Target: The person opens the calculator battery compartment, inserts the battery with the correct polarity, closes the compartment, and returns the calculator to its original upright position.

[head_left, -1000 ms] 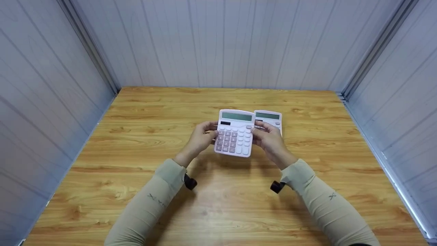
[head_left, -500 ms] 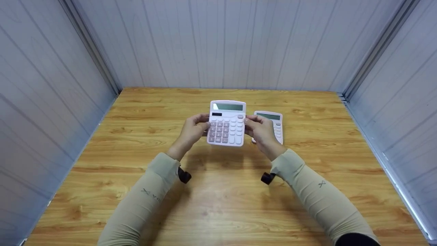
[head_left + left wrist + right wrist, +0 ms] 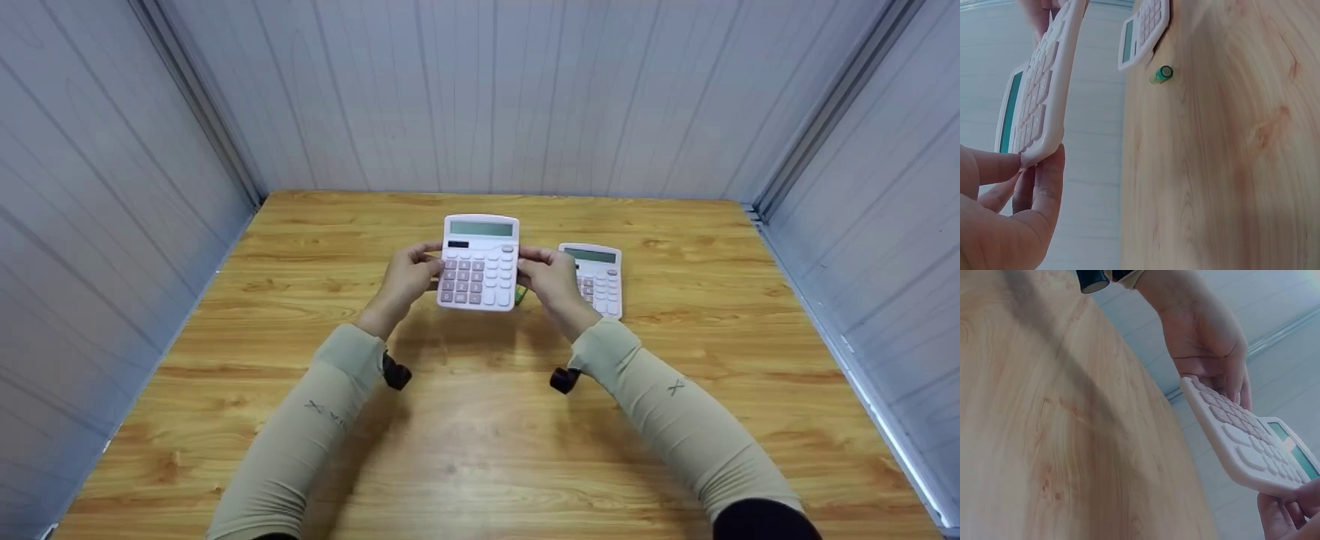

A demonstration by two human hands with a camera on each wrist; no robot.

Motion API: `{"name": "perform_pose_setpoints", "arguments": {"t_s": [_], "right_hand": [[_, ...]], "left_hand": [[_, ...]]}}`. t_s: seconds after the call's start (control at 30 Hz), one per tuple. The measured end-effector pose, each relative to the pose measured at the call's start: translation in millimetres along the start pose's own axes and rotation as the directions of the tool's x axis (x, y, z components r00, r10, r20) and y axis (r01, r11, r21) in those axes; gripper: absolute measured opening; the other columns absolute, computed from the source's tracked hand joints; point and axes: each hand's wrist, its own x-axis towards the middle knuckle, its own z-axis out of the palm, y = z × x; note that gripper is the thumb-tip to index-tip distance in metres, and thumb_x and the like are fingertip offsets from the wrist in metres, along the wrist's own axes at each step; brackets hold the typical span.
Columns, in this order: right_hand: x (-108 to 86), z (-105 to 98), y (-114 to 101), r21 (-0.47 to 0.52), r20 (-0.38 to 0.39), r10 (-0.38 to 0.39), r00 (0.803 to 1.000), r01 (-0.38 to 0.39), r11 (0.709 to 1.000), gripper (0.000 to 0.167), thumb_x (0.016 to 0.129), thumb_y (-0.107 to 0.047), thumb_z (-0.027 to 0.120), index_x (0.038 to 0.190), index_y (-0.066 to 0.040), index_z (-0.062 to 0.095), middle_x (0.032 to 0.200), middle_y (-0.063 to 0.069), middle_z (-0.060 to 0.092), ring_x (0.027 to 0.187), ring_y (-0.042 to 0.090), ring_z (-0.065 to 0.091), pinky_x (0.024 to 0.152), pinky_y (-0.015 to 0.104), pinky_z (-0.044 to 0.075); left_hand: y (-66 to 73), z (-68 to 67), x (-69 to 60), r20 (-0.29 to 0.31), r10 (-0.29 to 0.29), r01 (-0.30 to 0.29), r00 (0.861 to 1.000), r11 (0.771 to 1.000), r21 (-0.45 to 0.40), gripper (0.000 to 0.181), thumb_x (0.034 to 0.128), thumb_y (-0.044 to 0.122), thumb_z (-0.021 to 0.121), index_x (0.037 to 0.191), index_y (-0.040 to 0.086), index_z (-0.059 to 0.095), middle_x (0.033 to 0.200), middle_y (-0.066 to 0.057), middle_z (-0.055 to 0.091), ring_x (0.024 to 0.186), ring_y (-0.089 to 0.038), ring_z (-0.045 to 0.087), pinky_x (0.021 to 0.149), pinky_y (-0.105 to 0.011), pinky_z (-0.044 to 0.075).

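Note:
A white and pink calculator (image 3: pixel 480 262) is held up above the table, keys and display facing me. My left hand (image 3: pixel 401 286) pinches its left edge, thumb in front and fingers behind. On the opposite edge, my right hand (image 3: pixel 553 286) grips it the same way. A second, similar calculator (image 3: pixel 602 279) lies on the table to the right, partly covered by my right hand and wrist. Between the two calculators, a small green cylinder (image 3: pixel 1161 74) rests on the table in the left wrist view. In the head view, the raised calculator and right hand hide most of it.
The wood-grain table (image 3: pixel 480 450) is enclosed by pale panelled walls (image 3: pixel 480 97) at the back and both sides. A small black camera (image 3: pixel 396 372) sits at the left wrist, and another black camera (image 3: pixel 564 379) at the right wrist.
Both hands have carried the calculator left and slightly farther away. More of the second calculator shows now, and a bit of the green cylinder has come into sight.

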Motion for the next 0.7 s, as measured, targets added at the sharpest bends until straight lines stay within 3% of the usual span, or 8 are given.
{"name": "perform_pose_setpoints", "arguments": {"t_s": [0.17,0.4,0.7], "right_hand": [[6.0,10.4,4.7,-0.027,0.010,-0.011,1.000,0.012,1.000,0.034,0.103,0.010,0.059,0.137,0.013,0.066,0.131,0.029,0.070,0.101,0.024,0.074,0.093,0.031,0.066],[12.0,23.4,16.2,-0.053,0.019,0.005,1.000,-0.004,0.999,0.039,0.098,0.013,0.058,0.137,0.011,0.067,0.103,0.008,0.064,0.089,0.016,0.068,0.087,0.033,0.067],[18.8,33.0,30.2,-0.094,0.029,0.030,0.999,-0.027,0.995,0.045,0.094,0.018,0.057,0.137,0.010,0.068,0.097,0.005,0.061,0.086,0.013,0.064,0.085,0.030,0.066]], "left_hand": [[-2.4,-6.6,6.7,-0.027,-0.026,0.027,0.999,1.000,0.016,0.040,0.1065,0.001,0.055,0.145,0.000,0.065,0.107,-0.009,0.059,0.088,-0.015,0.066,0.082,-0.026,0.064],[-9.4,-16.7,13.6,-0.043,-0.034,0.036,0.999,0.999,0.039,0.040,0.1050,-0.001,0.055,0.144,-0.003,0.065,0.104,-0.008,0.062,0.083,-0.012,0.066,0.078,-0.022,0.062],[-26.6,-29.5,22.7,-0.037,-0.046,0.049,0.998,0.996,0.073,0.041,0.1067,-0.001,0.053,0.146,-0.005,0.063,0.105,-0.008,0.064,0.089,-0.014,0.067,0.081,-0.020,0.062]]}}
